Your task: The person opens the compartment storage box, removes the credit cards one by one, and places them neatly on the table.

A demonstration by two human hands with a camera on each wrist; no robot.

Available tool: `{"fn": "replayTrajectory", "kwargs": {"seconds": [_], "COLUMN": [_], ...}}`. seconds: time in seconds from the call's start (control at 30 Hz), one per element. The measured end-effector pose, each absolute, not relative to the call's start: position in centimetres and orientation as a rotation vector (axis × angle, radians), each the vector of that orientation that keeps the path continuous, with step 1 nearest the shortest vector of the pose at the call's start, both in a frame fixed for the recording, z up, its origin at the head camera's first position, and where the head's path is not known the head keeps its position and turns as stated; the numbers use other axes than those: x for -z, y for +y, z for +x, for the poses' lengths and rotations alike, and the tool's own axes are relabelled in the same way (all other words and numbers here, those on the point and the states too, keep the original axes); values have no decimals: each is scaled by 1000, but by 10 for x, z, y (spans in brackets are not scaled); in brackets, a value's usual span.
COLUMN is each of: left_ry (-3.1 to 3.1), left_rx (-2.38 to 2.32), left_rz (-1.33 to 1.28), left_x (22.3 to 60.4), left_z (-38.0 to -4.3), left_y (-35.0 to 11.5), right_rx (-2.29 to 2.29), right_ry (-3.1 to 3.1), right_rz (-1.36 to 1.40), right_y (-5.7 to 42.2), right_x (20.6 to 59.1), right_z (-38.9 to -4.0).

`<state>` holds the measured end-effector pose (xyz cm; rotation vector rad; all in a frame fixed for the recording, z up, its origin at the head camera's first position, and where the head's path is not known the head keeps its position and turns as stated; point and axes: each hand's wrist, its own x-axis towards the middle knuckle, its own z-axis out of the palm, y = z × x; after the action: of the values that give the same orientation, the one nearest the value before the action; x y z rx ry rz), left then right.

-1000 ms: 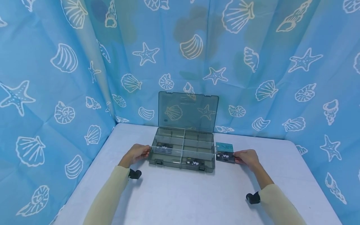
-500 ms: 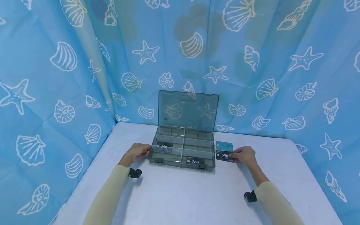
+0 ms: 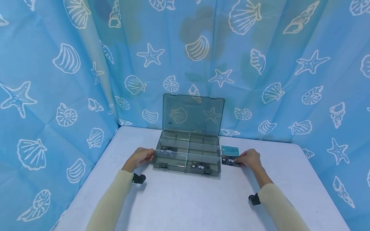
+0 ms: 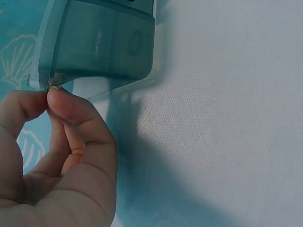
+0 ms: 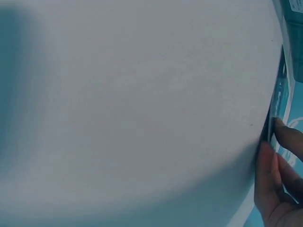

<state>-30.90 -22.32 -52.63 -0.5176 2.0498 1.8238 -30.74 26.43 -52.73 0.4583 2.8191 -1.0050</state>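
On the table stands a grey see-through compartment box (image 3: 176, 168) with its lid (image 3: 193, 114) raised. My left hand (image 3: 140, 157) pinches the box's left edge between thumb and fingertips, as the left wrist view shows close up. To the right of the box, my right hand (image 3: 251, 158) pinches the right end of a black "Vip" card (image 3: 228, 160). A teal card (image 3: 230, 150) lies just behind it, its lower part covered by the black one. Inside the box, one black card (image 3: 169, 151) lies in a left compartment and another (image 3: 199, 165) in the front right compartment.
The white-covered table (image 3: 185, 202) reaches toward me and out to both sides. Behind and beside it hangs a blue curtain (image 3: 150, 86) with white shells and starfish, close behind the raised lid. Clear dividers (image 3: 187, 154) split the box.
My right hand has shifted slightly left, its thumb now further over the black card. The left hand and the box stay where they were.
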Motion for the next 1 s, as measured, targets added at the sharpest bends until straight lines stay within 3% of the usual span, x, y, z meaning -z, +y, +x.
{"fn": "replayTrajectory", "kwargs": {"seconds": [0.6, 0.8, 1.0], "left_ry": [2062, 2074, 2092], "left_rx": [-1818, -1808, -1793], "left_rz": [-500, -495, -486], "left_x": [526, 527, 526], "left_z": [-306, -307, -307], "left_y": [-224, -223, -223], "right_rx": [977, 976, 1106], "right_ry": [2762, 2776, 2863], "right_rz": [540, 468, 323], "right_y": [265, 271, 260], "right_x": [526, 524, 499], "right_z": [-312, -311, -312]}}
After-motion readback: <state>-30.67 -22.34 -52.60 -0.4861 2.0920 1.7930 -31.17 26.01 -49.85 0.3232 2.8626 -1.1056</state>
